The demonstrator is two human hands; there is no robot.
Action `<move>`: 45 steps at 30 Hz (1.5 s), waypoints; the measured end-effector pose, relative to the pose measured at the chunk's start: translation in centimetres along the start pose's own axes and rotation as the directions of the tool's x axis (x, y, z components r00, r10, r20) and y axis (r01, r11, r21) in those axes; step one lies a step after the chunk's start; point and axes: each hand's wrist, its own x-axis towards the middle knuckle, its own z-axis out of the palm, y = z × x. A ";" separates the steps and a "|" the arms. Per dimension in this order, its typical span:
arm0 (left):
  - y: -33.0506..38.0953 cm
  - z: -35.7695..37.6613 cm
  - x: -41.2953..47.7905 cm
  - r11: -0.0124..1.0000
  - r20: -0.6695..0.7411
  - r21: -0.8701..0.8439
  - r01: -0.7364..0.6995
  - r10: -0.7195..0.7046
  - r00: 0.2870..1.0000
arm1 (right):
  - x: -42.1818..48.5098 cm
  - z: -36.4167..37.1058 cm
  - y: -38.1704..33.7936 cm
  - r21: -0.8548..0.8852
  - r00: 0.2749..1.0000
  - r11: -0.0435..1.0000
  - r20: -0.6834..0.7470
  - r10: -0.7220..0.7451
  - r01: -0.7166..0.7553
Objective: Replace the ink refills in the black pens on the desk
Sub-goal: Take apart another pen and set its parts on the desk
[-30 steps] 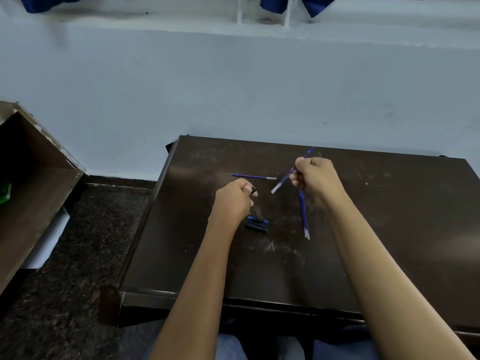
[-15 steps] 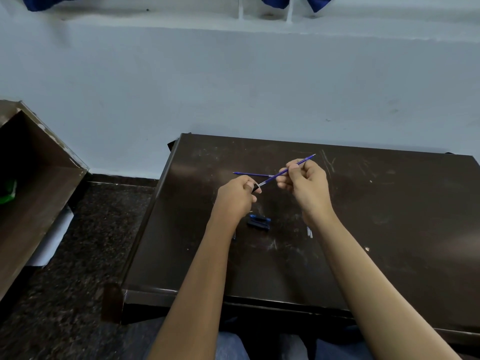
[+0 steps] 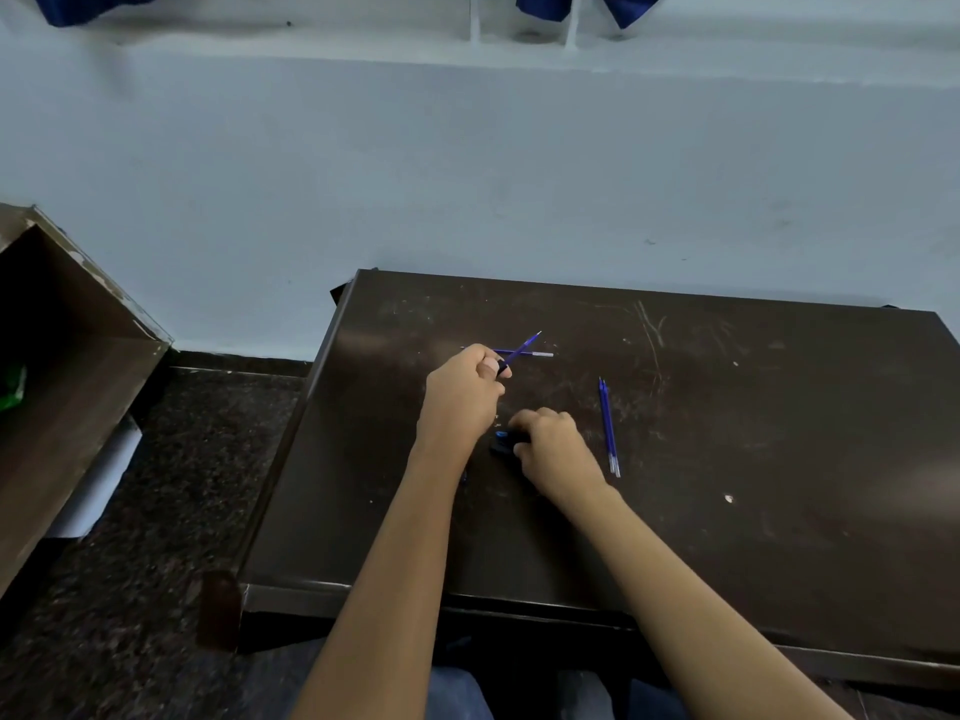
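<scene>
Left hand point(image 3: 462, 394) grips a black pen barrel point(image 3: 501, 370), blue refill point(image 3: 522, 346) protruding. Right hand point(image 3: 556, 454) curls over loose pen parts point(image 3: 500, 443) on the worktop point(image 3: 727, 537), grip unclear. Next probably: seat refill, refit parts.

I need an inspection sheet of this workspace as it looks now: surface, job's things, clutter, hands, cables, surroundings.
Surface: scratched dark brown wooden desk.
Job's things: thin blue ink refill sticks out of black pen barrel; two blue refills lie side by side further right; single blue refill lies flat behind the left hand; small black and blue pen parts lie near the middle.
Clutter: small white speck on the desk.
Hands: left hand grips the barrel; right hand pinches the pen parts.
Cables: nothing seen.
Surroundings: pale blue wall, brown wooden cabinet at left, dark speckled floor, blue cloth above.
</scene>
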 end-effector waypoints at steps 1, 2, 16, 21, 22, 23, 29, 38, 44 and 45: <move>0.1 0.0 -0.1 1.000 0.001 0.003 0.000 0.000 1.000 | -0.1 0.3 0.0 -0.008 1.000 1.000 -0.009 -0.012 0.012; 0.2 0.0 -0.1 1.000 0.002 0.009 0.000 0.000 1.000 | -0.1 0.5 0.0 -0.005 1.000 1.000 -0.021 -0.019 0.019; 0.2 0.0 -0.1 0.999 0.030 0.035 -0.002 0.001 1.000 | 0.2 -2.8 -0.8 0.575 0.952 0.813 -0.192 0.239 -0.088; 0.4 0.0 -0.1 0.998 0.062 0.059 -0.020 0.017 0.998 | -0.6 -7.3 -1.1 0.999 0.938 -0.047 0.025 0.345 -0.009; 0.4 0.1 0.0 0.998 0.070 0.060 -0.027 0.023 0.997 | -0.7 -8.0 -0.9 0.987 0.941 -0.159 0.062 0.334 -0.009; 0.3 0.1 0.0 0.998 0.079 0.061 -0.034 0.029 0.996 | -0.7 -8.4 -0.6 0.974 0.942 -0.224 0.083 0.325 -0.008; 0.1 0.3 0.2 0.997 0.086 0.062 -0.047 0.042 0.995 | -0.5 -9.0 -0.8 0.966 0.952 -0.258 0.072 0.298 0.008; -0.4 0.3 0.6 0.995 0.075 0.074 -0.062 0.057 0.996 | -0.3 -8.8 -1.4 0.985 0.948 -0.170 0.024 0.319 0.032; -0.3 0.3 0.8 0.996 0.095 0.067 -0.063 0.056 0.994 | -0.2 -8.8 -1.3 0.995 0.942 -0.096 -0.004 0.335 0.039; -0.1 0.1 0.9 0.996 0.115 0.064 -0.061 0.053 0.992 | -0.2 -8.8 -1.3 0.996 0.941 -0.082 -0.007 0.338 0.037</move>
